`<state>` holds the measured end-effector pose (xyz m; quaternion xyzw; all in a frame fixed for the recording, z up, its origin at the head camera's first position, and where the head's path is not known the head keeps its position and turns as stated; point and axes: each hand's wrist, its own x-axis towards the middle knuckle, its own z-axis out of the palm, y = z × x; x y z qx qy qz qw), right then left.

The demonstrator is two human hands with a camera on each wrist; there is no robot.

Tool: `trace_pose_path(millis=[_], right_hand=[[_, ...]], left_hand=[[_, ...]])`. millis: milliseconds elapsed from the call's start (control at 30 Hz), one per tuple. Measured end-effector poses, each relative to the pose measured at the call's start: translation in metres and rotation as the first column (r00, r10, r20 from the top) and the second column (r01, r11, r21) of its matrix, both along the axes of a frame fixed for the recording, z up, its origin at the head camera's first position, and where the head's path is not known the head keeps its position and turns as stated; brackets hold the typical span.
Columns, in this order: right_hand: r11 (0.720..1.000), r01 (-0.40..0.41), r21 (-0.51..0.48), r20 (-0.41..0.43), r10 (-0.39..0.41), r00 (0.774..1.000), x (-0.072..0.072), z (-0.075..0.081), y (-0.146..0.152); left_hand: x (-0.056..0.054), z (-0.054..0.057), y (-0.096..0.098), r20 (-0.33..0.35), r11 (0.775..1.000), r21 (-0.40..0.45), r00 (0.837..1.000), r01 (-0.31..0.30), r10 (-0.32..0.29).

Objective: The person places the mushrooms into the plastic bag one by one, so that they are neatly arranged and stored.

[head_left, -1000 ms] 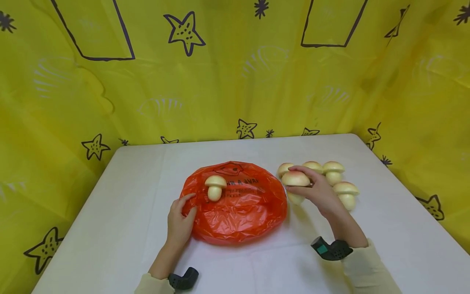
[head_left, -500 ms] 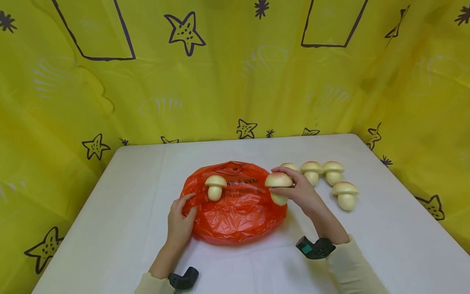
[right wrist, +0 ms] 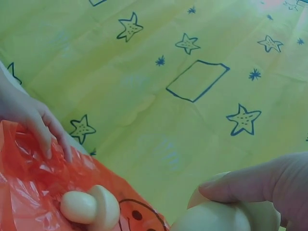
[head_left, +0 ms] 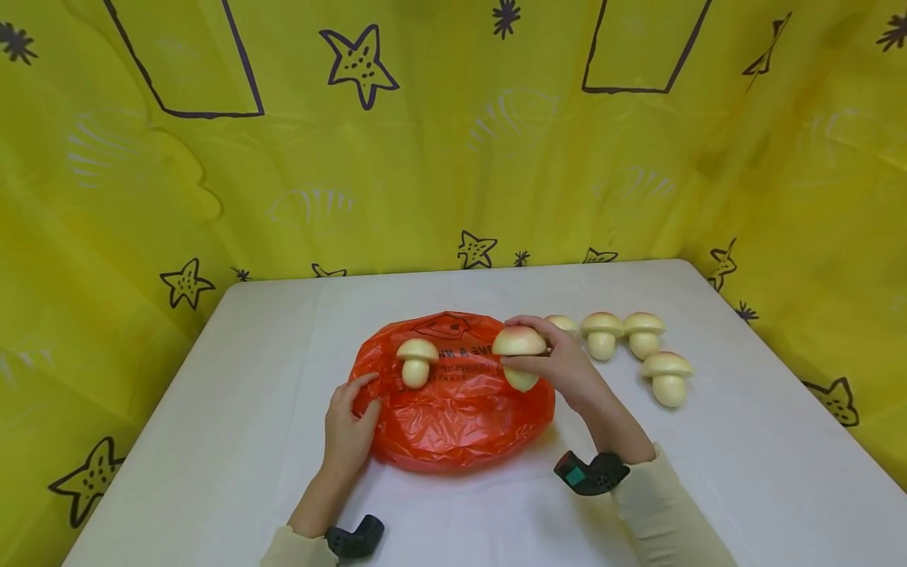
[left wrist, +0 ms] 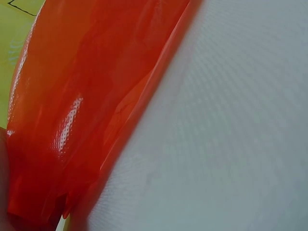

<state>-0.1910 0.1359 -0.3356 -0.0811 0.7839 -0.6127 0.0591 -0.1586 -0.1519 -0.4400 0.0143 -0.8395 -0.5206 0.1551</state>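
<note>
My right hand (head_left: 560,362) grips a pale mushroom (head_left: 519,343) with a pink-tinged cap, thumb and fingers on either side below the cap. It is held over the right part of a red plastic bag (head_left: 460,429) spread on the table. My left hand (head_left: 349,425) holds the bag's left edge, fingers curved over the red film. On the bag's left half lies another mushroom (head_left: 416,364), stem toward me. In the right wrist view, the held mushroom (right wrist: 211,219) is partly hidden by the thumb. The left wrist view shows mostly the bag's red side (left wrist: 96,96).
Several more mushrooms (head_left: 602,335) lie to the right of the bag, one of them (head_left: 668,378) nearer to me. One mushroom (head_left: 562,324) is partly hidden behind my right hand. A white cloth (head_left: 269,354) covers the table, and yellow patterned curtains (head_left: 425,157) stand around it.
My right hand has carried its mushroom leftward, from beside the other mushrooms to over the bag's right part. The left hand and the mushroom on the bag have stayed put.
</note>
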Motion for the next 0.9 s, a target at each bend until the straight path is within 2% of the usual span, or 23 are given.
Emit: trace_pose_path(millis=[500, 733, 900], right_hand=[[0.996, -0.022, -0.091, 0.07, 0.028, 0.997, -0.008, -0.003, -0.031], [0.999, -0.019, -0.042, 0.069, 0.022, 0.997, -0.013, -0.008, -0.042], [0.998, -0.034, -0.054, 0.07, 0.038, 0.997, -0.016, -0.013, -0.048]], left_hand=[[0.0, 0.0, -0.002, 0.017, 1.0, 0.007, 1.0, 0.002, -0.002], [-0.001, 0.001, -0.001, 0.001, 1.0, 0.003, 1.0, -0.001, 0.001], [0.0, 0.001, 0.0, 0.005, 1.0, 0.008, 1.0, 0.005, -0.006]])
